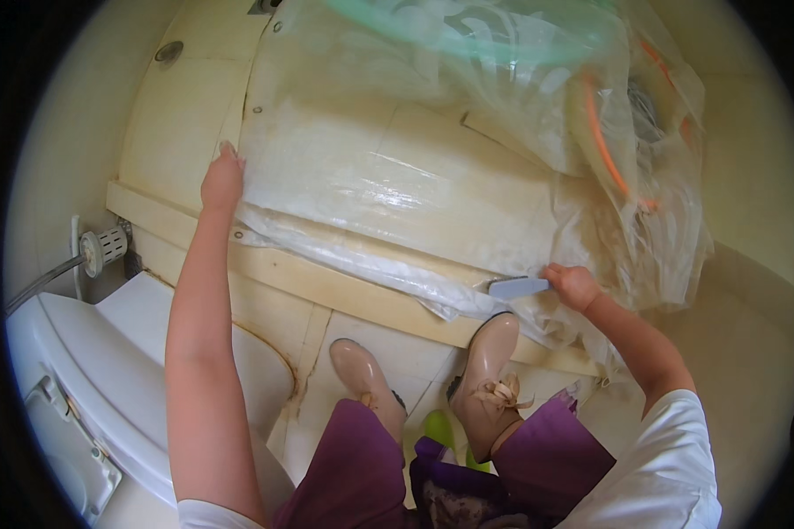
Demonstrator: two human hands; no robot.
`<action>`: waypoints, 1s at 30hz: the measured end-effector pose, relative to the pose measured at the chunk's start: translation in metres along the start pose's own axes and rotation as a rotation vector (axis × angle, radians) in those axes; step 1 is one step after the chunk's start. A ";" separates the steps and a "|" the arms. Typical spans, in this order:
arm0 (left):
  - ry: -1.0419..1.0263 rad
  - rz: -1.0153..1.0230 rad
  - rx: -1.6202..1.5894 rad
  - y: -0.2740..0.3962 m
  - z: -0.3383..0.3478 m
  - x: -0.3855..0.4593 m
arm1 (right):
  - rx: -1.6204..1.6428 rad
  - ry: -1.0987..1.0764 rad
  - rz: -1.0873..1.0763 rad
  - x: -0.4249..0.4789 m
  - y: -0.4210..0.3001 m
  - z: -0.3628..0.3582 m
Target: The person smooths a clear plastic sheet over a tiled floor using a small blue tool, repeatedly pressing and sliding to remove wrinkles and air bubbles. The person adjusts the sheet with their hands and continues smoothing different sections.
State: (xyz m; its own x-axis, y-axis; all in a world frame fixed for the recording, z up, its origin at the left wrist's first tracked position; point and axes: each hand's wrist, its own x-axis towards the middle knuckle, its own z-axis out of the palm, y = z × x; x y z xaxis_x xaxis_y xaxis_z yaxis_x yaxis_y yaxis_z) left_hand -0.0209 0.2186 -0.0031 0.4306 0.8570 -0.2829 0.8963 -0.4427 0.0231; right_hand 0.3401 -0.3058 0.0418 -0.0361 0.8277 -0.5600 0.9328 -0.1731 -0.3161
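A clear plastic shower curtain (384, 178) with metal eyelets lies spread over the tiled floor beyond a raised sill. At its left edge, my left hand (225, 178) is closed on the curtain's border. My right hand (572, 285) grips the handle of a pale grey-blue scrubbing brush (519, 287). The brush head rests near the curtain's folded lower edge, by the sill (284, 268); its bristles are mostly hidden. To the right, the curtain bunches up in folds, with an orange curved strip (602, 139) showing in or behind it. A blurred green band crosses the top.
A white toilet (126, 370) stands close on the left, beside a slotted white fitting (106, 251) with a metal hose. A round drain (169, 52) lies at the upper left. Beige rain boots (493, 344) are on my feet, near the sill. Green objects (439, 428) lie between them.
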 end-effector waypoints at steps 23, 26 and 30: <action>-0.289 -0.068 0.067 0.142 0.011 -0.134 | 0.511 0.391 0.248 0.255 -0.181 -0.080; -0.295 -0.045 0.090 0.096 0.017 -0.129 | 0.416 0.467 0.186 0.195 -0.098 -0.023; -0.137 0.197 0.091 0.063 0.039 -0.117 | 0.239 0.194 0.702 -0.009 0.064 -0.008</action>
State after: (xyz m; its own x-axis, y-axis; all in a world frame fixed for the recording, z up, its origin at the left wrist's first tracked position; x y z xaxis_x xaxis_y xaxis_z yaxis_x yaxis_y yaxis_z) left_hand -0.0184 0.0802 -0.0058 0.5721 0.7108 -0.4093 0.7807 -0.6248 0.0061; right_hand 0.4032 -0.3199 0.0328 0.6204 0.5564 -0.5527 0.6102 -0.7852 -0.1055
